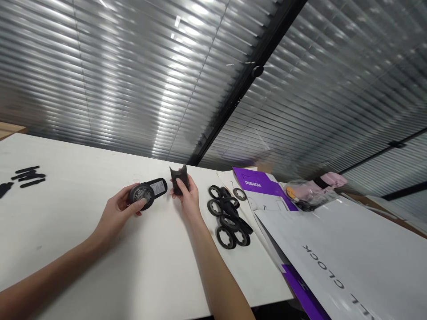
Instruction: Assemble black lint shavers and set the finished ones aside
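My left hand (128, 202) grips a black fabric shaver (157, 186) by its round head, the thumb lying on the perforated metal mesh. A pale printed label covers part of its handle, which points toward the right. Just across a small gap, my right hand (188, 193) is closed around a black hollow plastic piece (180, 174) with a curved, notched top edge, perhaps the lint bin. Both are held above the white table (147, 262). Beside my right forearm lies a pile of black notched rings (226, 238).
Several thin black parts (31, 175) lie at the far left. Along the right stand a purple and white box (256, 184), a large white wall clock box (333, 240) and a pink wrapped bundle (322, 184). A corrugated translucent wall (133, 89) rises behind the table.
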Demonstrator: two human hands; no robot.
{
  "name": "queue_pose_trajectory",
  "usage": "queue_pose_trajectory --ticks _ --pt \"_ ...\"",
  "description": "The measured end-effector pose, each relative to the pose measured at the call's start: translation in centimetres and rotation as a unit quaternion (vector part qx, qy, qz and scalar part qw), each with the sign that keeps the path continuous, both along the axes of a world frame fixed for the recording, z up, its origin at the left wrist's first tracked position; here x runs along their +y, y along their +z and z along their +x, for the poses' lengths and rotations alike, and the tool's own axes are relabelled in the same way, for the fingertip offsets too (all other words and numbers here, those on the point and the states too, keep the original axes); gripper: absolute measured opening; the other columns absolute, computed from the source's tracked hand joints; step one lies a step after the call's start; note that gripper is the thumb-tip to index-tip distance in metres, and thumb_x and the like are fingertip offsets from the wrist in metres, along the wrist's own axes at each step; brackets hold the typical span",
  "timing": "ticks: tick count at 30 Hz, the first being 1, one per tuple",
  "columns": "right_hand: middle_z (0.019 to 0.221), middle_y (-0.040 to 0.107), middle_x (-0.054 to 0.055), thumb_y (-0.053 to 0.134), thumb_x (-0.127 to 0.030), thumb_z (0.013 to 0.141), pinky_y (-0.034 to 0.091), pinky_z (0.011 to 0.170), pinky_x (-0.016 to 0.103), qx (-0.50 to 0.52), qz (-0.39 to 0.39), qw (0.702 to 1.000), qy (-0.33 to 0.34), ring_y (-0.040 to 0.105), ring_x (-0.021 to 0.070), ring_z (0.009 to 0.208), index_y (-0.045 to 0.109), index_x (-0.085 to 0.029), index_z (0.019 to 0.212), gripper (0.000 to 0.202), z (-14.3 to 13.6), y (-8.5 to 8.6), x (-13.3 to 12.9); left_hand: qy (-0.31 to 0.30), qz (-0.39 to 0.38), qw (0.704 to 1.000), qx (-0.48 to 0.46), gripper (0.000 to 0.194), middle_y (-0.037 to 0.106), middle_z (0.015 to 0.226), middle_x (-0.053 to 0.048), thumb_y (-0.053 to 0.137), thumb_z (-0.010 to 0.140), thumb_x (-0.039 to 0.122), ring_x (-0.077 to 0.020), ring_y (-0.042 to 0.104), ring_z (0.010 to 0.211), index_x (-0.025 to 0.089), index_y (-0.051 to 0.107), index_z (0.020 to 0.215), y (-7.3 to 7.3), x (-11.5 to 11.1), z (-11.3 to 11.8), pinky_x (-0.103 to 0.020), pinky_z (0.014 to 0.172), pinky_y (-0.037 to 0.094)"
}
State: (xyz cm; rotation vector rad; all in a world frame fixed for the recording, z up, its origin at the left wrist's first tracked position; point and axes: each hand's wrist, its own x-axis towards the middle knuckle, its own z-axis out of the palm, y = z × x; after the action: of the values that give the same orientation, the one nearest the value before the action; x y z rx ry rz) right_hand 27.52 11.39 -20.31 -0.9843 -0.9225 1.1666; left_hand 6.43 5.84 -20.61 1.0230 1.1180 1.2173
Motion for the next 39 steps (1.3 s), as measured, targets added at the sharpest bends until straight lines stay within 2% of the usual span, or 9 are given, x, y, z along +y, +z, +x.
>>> queue_pose_trajectory --ticks 2,5,11,16,19,25,29,34,39 --pt "0.087 0.076 0.003 0.083 -0.032 0.077 0.05 0.047 0.024 0.0 0.007 1.0 0.008 0.067 0.0141 0.054 0.065 -0.02 0.112 0.041 0.0 0.0 0.0 0.0 -0.001 1.0 0.0 0.069 0.075 0.109 -0.013 0.085 0.072 0.053 -0.0219 0.068 0.074 0.015 0.069 0.127 0.0 0.0 0.0 -0.039 0.073 0.059" --pt "0.085 0.074 0.003 0.08 -0.03 0.078 0.051 0.045 0.024 0.009 0.008 1.0 0.013 0.069 0.016 0.056 0.065 -0.019 0.103 0.031 0.0 -0.2 0.0 0.0 -0.003 1.0 0.003 0.069 0.075 0.108 -0.012 0.085 0.072 0.054 -0.0215 0.068 0.073 0.015 0.069 0.127 0.1 0.1 0.0 -0.038 0.074 0.059" --pt "0.086 0.077 0.004 0.071 -0.026 0.078 0.044 0.041 0.021 0.045 0.001 0.999 0.023 0.065 0.0143 0.055 0.059 -0.022 0.09 0.018 -0.2 -0.1 -0.1 -0.002 -0.003 1.0 0.012 0.065 0.075 0.103 -0.011 0.084 0.073 0.054 -0.0211 0.067 0.07 0.016 0.07 0.124 0.4 -0.1 -0.1 -0.039 0.074 0.059" --pt "0.077 0.072 0.003 0.068 -0.029 0.079 0.039 0.04 0.022 0.055 -0.003 0.998 0.027 0.061 0.0139 0.053 0.061 -0.021 0.086 0.013 -0.4 0.0 -0.1 0.001 -0.008 1.0 0.014 0.067 0.076 0.099 -0.011 0.085 0.07 0.054 -0.0223 0.068 0.068 0.016 0.071 0.122 0.7 -0.1 0.0 -0.04 0.072 0.06" --pt "0.078 0.072 0.004 0.067 -0.025 0.077 0.04 0.04 0.022 0.049 -0.003 0.999 0.021 0.06 0.014 0.054 0.062 -0.02 0.083 0.01 -0.5 -0.1 -0.1 -0.004 -0.007 1.0 0.012 0.068 0.076 0.101 -0.011 0.085 0.07 0.054 -0.0219 0.068 0.068 0.015 0.07 0.124 0.5 0.0 0.0 -0.04 0.072 0.06" --pt "0.079 0.071 0.006 0.064 -0.027 0.075 0.041 0.042 0.024 0.053 0.009 0.998 0.032 0.061 0.0154 0.055 0.065 -0.019 0.082 0.011 -0.7 0.0 -0.3 -0.008 -0.003 1.0 0.012 0.065 0.075 0.102 -0.01 0.084 0.073 0.053 -0.0206 0.067 0.069 0.016 0.07 0.125 0.1 0.0 -0.1 -0.038 0.074 0.059" --pt "0.08 0.071 0.006 0.064 -0.022 0.073 0.041 0.043 0.024 0.056 0.008 0.998 0.02 0.061 0.0152 0.057 0.065 -0.019 0.083 0.01 -0.8 0.0 -0.3 -0.011 -0.008 1.0 0.01 0.065 0.075 0.101 -0.009 0.083 0.074 0.052 -0.0205 0.068 0.07 0.016 0.069 0.127 0.3 0.0 -0.1 -0.037 0.074 0.059" --pt "0.08 0.071 0.006 0.066 -0.028 0.075 0.039 0.041 0.024 0.063 0.011 0.998 0.026 0.061 0.0154 0.056 0.063 -0.019 0.083 0.012 -0.8 -0.3 -0.1 -0.007 -0.007 1.0 0.013 0.064 0.076 0.098 -0.009 0.083 0.074 0.053 -0.0212 0.069 0.07 0.017 0.071 0.125 0.3 0.0 0.0 -0.038 0.074 0.06" --pt "0.08 0.071 0.005 0.065 -0.023 0.071 0.038 0.041 0.023 0.06 0.016 0.998 0.012 0.061 0.0153 0.057 0.064 -0.02 0.082 0.012 -1.0 -0.4 -0.1 -0.005 -0.001 1.0 0.007 0.064 0.076 0.098 -0.009 0.084 0.073 0.053 -0.0221 0.069 0.071 0.016 0.071 0.124 0.3 0.0 0.0 -0.039 0.074 0.06"
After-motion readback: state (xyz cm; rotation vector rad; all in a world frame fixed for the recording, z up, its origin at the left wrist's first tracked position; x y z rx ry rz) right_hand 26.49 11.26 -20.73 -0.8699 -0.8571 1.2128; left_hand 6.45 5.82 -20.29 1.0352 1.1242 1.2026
